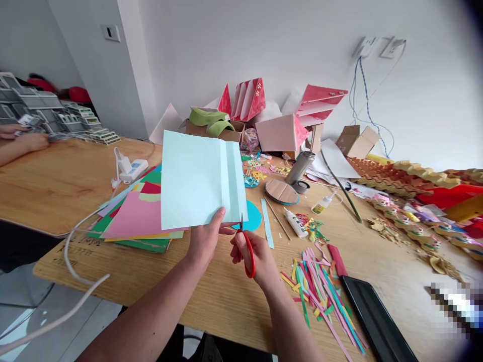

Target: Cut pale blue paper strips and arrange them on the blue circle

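A light blue sheet of paper, creased lengthwise near its right side, is held up above the table by my left hand, thumb in front at the lower edge. My right hand grips red-handled scissors, whose blades point up at the sheet's lower right corner. Behind that corner lies a bright blue paper circle. Just right of it is a narrow light blue strip.
Coloured paper is stacked at left beside a white cable and power strip. Glue bottles, paper strips and a black tray-like object lie right. Another person's hands are far left.
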The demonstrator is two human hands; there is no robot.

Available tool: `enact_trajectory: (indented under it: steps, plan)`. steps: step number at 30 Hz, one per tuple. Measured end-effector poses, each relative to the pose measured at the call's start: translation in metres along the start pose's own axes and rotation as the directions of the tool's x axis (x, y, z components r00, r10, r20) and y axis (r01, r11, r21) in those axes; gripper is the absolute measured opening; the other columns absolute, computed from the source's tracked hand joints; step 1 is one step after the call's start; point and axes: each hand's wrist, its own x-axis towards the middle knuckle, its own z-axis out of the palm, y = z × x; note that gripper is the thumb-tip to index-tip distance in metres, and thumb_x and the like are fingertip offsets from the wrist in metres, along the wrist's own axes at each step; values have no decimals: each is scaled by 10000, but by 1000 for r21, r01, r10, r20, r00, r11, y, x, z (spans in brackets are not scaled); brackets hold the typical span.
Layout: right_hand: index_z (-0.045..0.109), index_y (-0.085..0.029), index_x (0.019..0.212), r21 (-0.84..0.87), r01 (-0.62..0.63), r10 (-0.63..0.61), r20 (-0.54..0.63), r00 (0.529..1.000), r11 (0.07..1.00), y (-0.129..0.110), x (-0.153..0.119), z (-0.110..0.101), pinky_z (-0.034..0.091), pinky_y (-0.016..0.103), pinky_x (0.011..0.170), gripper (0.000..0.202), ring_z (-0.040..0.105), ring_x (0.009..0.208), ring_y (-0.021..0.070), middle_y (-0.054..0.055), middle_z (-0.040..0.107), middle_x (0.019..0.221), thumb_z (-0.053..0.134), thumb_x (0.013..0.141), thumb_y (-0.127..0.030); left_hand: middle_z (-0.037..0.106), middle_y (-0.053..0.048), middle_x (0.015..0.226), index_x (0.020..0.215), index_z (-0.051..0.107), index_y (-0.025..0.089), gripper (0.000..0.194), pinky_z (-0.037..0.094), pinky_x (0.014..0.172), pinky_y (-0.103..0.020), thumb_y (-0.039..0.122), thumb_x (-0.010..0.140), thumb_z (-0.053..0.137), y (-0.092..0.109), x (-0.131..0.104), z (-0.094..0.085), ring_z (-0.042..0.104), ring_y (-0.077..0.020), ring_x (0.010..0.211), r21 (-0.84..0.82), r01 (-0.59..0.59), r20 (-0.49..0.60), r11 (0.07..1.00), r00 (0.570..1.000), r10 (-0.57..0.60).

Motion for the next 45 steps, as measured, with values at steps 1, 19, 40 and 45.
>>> enact_trajectory:
  steps: [1,19,40,45]
  plan:
    - [577,-168,749,-2,0,0,0,1000,1000,0,0,0,430,233,463,514,567,484,125,14,608,586,571,804,-680,700,-133,1130,1294,550,170,650,582,428,-293,327,711,789,0,0,0,737,-253,662,-1,-2,0,1000,1000,2]
    - [549,-171,713,-57,-50,48,-40,998,997,-5,0,-1,415,205,413,553,519,453,106,-19,540,528,594,749,-721,693,-123,1106,1240,562,153,582,589,424,-287,282,716,782,5,-4,1,735,-236,647,11,6,-15,1000,1000,-6]
    - [546,-171,699,-47,-83,79,-77,994,995,-11,-2,2,361,182,365,548,464,388,85,-42,495,466,604,744,-714,697,-115,1119,1291,545,173,619,569,416,-249,253,719,771,4,-3,2,733,-218,649,-15,19,-13,1000,1000,-19]
    - [538,-177,685,-44,-100,95,-92,991,994,-10,-2,2,366,181,360,552,461,381,84,-46,491,456,619,720,-722,700,-110,1116,1270,560,177,601,564,415,-241,255,714,773,5,-3,3,734,-215,652,-15,13,-11,1000,1000,-13]
